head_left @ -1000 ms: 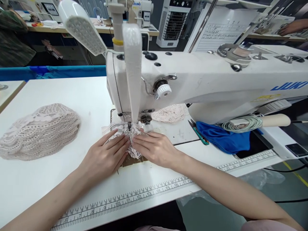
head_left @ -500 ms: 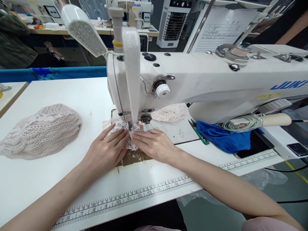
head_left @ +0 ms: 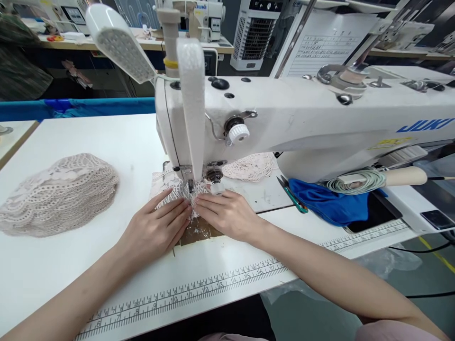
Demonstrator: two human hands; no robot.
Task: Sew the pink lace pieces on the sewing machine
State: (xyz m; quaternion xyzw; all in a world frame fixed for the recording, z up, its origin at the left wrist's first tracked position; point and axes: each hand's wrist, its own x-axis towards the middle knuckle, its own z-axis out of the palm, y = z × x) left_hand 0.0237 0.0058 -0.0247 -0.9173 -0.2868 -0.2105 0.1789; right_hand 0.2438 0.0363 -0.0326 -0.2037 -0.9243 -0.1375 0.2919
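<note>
A pale pink lace piece (head_left: 180, 190) lies under the presser foot (head_left: 191, 185) of the white sewing machine (head_left: 284, 111). My left hand (head_left: 158, 222) rests on the lace's left side, fingers stretched out flat and their tips close to the foot. On the right side, my right hand (head_left: 225, 213) lies with extended fingers on the lace's near edge, its fingertips almost meeting the left ones. The part of the lace beneath my fingers is hidden. Another lace piece (head_left: 250, 166) lies behind the needle area, partly covered by the machine head.
A stack of lace pieces (head_left: 67, 194) sits at the left. Teal-handled snips (head_left: 293, 195), a blue cloth (head_left: 329, 201) and a dark phone (head_left: 384, 213) lie right. A printed ruler (head_left: 199, 296) runs along the front edge. A machine lamp (head_left: 119, 45) juts out at upper left.
The lace has moved away from me under the foot, so less of it shows on the near side. My hands stay beside the needle. A person's arm at upper right has left view.
</note>
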